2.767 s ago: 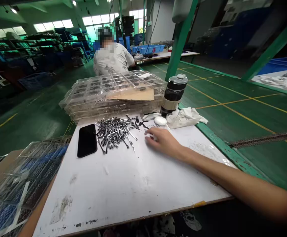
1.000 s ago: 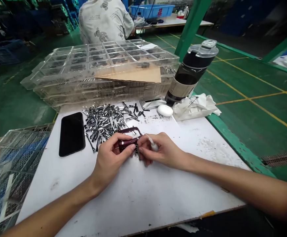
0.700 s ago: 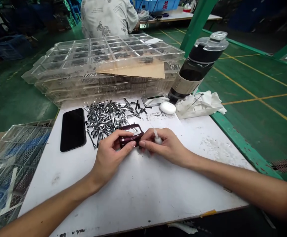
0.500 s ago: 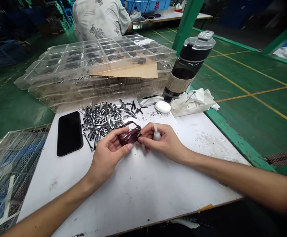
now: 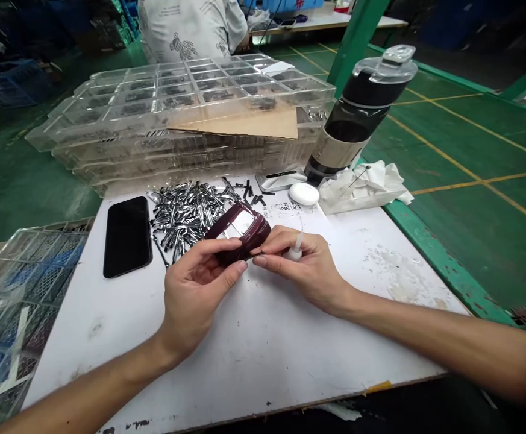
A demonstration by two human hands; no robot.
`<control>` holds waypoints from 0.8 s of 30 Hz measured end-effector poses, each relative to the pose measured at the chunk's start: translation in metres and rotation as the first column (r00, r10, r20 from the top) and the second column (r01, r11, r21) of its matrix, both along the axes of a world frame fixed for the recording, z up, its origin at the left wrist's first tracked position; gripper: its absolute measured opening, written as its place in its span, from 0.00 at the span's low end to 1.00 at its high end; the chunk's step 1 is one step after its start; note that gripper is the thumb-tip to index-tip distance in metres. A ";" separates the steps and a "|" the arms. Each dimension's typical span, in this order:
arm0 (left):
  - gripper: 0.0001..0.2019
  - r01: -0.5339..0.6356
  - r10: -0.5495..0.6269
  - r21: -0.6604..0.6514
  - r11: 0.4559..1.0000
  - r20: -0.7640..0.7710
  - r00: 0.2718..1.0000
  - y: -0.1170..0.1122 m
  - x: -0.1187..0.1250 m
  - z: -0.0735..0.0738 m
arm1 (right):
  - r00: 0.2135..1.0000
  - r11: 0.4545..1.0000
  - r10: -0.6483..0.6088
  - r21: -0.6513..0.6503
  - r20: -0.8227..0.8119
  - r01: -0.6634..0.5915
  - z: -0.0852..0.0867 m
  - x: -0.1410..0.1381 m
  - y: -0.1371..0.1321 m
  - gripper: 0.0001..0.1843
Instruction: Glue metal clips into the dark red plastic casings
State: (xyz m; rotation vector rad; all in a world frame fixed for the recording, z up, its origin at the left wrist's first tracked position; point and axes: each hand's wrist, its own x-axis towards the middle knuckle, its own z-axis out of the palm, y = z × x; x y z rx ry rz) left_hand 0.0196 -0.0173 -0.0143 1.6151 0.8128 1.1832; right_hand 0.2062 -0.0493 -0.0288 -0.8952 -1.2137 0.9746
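My left hand (image 5: pixel 194 289) grips a dark maroon plastic frame (image 5: pixel 243 228), tilted up above the white table (image 5: pixel 253 343). My right hand (image 5: pixel 305 271) is closed round a small white bottle with a thin nozzle (image 5: pixel 296 248), and its fingertips pinch a small dark part against the frame's near edge. Just beyond both hands lies a pile of shiny metal clips (image 5: pixel 188 211) with a few small black pieces (image 5: pixel 251 196) beside it.
A black phone (image 5: pixel 127 235) lies left of the pile. Stacked clear compartment trays (image 5: pixel 185 114) with a cardboard sheet (image 5: pixel 249 125) stand at the back. A dark drink bottle (image 5: pixel 357 114), white earbud case (image 5: pixel 303 193) and crumpled tissue (image 5: pixel 366 184) sit back right. Clear trays (image 5: pixel 14 301) are left. A person sits beyond.
My left hand came into view with the maroon frame and has tilted it upward. My right hand left the table, took the white bottle and met the frame.
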 end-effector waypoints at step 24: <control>0.12 -0.096 0.097 0.044 0.994 -0.016 0.995 -0.001 0.003 0.001 | 0.982 0.979 -0.146 -0.128 0.119 0.161 0.007 -0.003 -0.005 0.19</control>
